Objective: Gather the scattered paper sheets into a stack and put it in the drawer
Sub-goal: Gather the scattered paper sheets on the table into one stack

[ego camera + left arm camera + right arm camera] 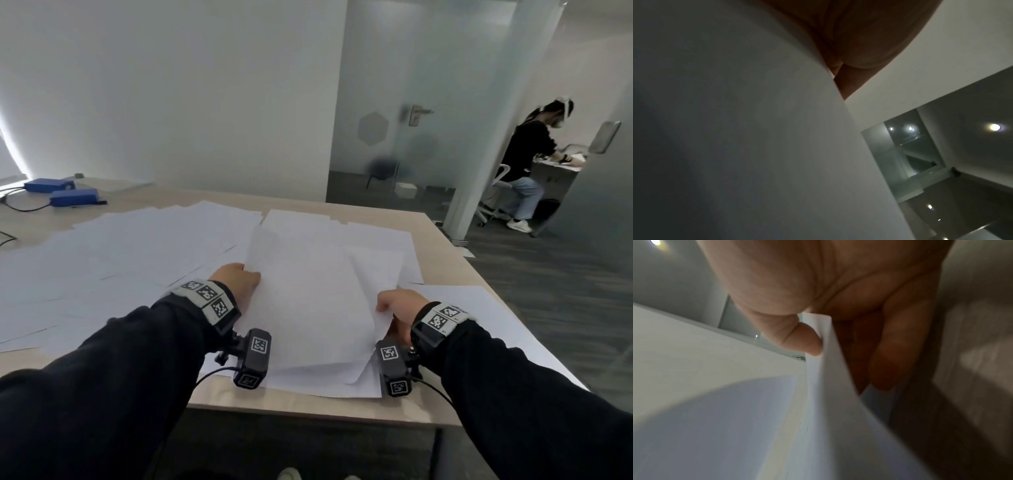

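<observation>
A loose bundle of white paper sheets (308,301) is lifted off the wooden table (308,407) between both hands. My left hand (236,281) holds its left edge; the fingers are hidden behind the paper. My right hand (400,305) grips the right edge. In the right wrist view the thumb (803,340) presses the sheets (822,386) against the fingers (892,356) behind. The left wrist view shows the paper (735,129) filling most of the picture, with part of the hand (859,40) above it. Many more sheets (120,253) lie scattered across the table. No drawer is in view.
Two blue boxes (61,192) with cables sit at the table's far left. Loose sheets (479,315) reach the right table edge. Beyond it is dark floor, a glass door (411,120), and a seated person (527,164) at another desk.
</observation>
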Motion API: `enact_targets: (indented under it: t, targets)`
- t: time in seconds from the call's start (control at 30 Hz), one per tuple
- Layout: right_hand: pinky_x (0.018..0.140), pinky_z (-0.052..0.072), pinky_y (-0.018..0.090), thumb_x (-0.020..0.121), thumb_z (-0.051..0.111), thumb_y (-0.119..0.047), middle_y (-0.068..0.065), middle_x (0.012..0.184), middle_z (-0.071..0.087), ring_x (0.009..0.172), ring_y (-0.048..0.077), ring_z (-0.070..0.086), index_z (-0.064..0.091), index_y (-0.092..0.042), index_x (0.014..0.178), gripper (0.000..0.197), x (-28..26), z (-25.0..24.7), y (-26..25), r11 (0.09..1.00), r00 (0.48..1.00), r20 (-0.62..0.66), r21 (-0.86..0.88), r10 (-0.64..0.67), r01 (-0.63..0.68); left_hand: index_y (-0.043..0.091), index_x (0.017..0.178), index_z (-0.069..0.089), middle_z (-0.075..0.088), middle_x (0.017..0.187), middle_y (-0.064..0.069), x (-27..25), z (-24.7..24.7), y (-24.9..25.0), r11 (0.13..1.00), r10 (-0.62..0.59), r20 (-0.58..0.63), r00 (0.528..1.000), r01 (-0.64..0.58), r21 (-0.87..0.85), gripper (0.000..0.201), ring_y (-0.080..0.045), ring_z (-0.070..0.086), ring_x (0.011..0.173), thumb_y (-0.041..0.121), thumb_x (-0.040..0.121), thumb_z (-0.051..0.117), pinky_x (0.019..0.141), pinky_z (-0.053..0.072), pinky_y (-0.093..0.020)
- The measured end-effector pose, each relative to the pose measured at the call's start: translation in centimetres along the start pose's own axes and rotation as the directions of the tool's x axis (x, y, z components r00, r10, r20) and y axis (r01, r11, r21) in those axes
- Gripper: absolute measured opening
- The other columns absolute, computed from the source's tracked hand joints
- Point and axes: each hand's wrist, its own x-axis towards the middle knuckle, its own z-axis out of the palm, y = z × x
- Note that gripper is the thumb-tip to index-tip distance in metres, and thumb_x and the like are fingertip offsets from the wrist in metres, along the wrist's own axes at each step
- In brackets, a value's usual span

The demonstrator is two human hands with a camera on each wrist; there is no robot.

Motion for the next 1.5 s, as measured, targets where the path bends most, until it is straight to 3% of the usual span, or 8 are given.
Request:
enact_targets:
  t: [0.17, 0.4, 0.53, 0.63, 0.73, 0.93, 1.17, 1.5]
  targets:
    - [0.064, 0.059, 0.041, 0.088, 0.069, -0.028, 0.011, 0.074, 0.070, 0.066, 0.031, 0.067, 0.063, -0.012, 0.097, 0.019, -0.1, 1.0, 0.5, 0.991, 0.995, 0.096, 0.126, 0.027, -0.039, 0.002, 0.131, 0.057, 0.062, 0.126, -0.017, 0.1, 2.5, -0.2, 0.996, -0.053, 0.100, 0.994, 0.046, 0.072, 0.042, -0.036, 0.059, 0.116, 0.025, 0.095, 0.061, 0.088, 0.045, -0.034]
    - [0.096, 0.053, 0.046, 0.082, 0.072, 0.001, 0.017, 0.112, 0.070, 0.104, 0.035, 0.067, 0.065, 0.000, 0.113, 0.032, 0.6, 1.4, 0.0, 0.930, 0.965, 0.058, -0.257, -0.256, 0.262, 0.012, 0.141, 0.045, 0.060, 0.123, -0.008, 0.0, 3.8, 0.2, 1.000, -0.015, 0.162, 0.987, 0.012, 0.020, 0.078, -0.031, 0.058, 0.104, 0.052, 0.077, 0.068, 0.087, 0.047, -0.036]
    - [0.080, 0.055, 0.032, 0.087, 0.065, -0.002, 0.006, 0.099, 0.070, 0.087, 0.024, 0.066, 0.064, -0.014, 0.101, 0.019, -0.2, 0.4, -1.1, 0.893, 0.902, -0.009, -0.147, -0.432, 0.426, 0.012, 0.157, 0.015, 0.032, 0.158, -0.012, 0.7, 3.0, -0.1, 1.000, 0.006, 0.073, 0.997, -0.006, -0.010, 0.101, -0.033, 0.039, 0.140, 0.045, 0.081, 0.074, 0.113, 0.035, -0.043]
    - [0.092, 0.055, 0.044, 0.088, 0.067, -0.005, 0.008, 0.105, 0.074, 0.094, 0.028, 0.070, 0.068, -0.021, 0.092, 0.017, -0.3, -0.2, -1.9, 0.866, 0.867, -0.049, 0.043, -0.497, 0.499, 0.014, 0.159, 0.008, 0.024, 0.162, -0.010, 1.0, 1.8, -0.1, 0.994, 0.054, -0.037, 0.998, -0.058, -0.096, 0.104, -0.032, 0.030, 0.146, 0.044, 0.084, 0.074, 0.116, 0.028, -0.044]
    - [0.095, 0.054, 0.050, 0.090, 0.068, -0.009, 0.005, 0.101, 0.076, 0.097, 0.030, 0.071, 0.070, -0.021, 0.095, 0.014, -0.5, -0.4, -2.5, 0.836, 0.849, -0.062, 0.151, -0.524, 0.527, 0.020, 0.154, 0.028, 0.043, 0.153, -0.005, 1.3, 0.9, 0.0, 0.960, 0.081, 0.013, 0.997, -0.074, -0.271, 0.104, -0.029, 0.045, 0.137, 0.053, 0.070, 0.082, 0.114, 0.035, -0.050]
    - [0.093, 0.054, 0.052, 0.079, 0.076, -0.022, 0.006, 0.101, 0.077, 0.096, 0.030, 0.072, 0.074, -0.017, 0.098, 0.020, -1.9, -0.7, -3.6, 0.781, 0.811, -0.074, 0.235, -0.580, 0.579, 0.011, 0.107, 0.070, 0.074, 0.110, -0.011, 0.0, 0.5, 1.7, 0.776, 0.269, 0.007, 0.963, -0.212, -0.594, 0.021, -0.031, 0.071, 0.101, 0.010, 0.086, 0.072, 0.088, 0.057, -0.043]
    - [0.084, 0.058, 0.041, 0.089, 0.068, -0.007, 0.006, 0.097, 0.077, 0.092, 0.027, 0.074, 0.073, -0.017, 0.094, 0.012, -4.2, -1.0, -6.3, 0.684, 0.734, -0.098, 0.298, -0.672, 0.666, 0.013, 0.118, 0.066, 0.074, 0.113, -0.010, -1.7, -0.9, 4.3, 0.586, 0.458, -0.125, 0.880, -0.405, -0.702, 0.046, -0.033, 0.069, 0.106, 0.010, 0.073, 0.075, 0.092, 0.054, -0.049]
    - [0.093, 0.055, 0.051, 0.085, 0.068, 0.003, 0.007, 0.109, 0.074, 0.101, 0.029, 0.071, 0.065, -0.016, 0.112, 0.033, -2.5, 0.0, -3.1, 0.774, 0.792, -0.001, 0.206, -0.611, 0.598, 0.024, 0.106, 0.070, 0.076, 0.107, -0.006, -2.1, 0.6, 2.8, 0.682, 0.424, -0.037, 0.905, -0.345, -0.645, 0.045, -0.031, 0.071, 0.101, 0.004, 0.065, 0.070, 0.096, 0.053, -0.054]
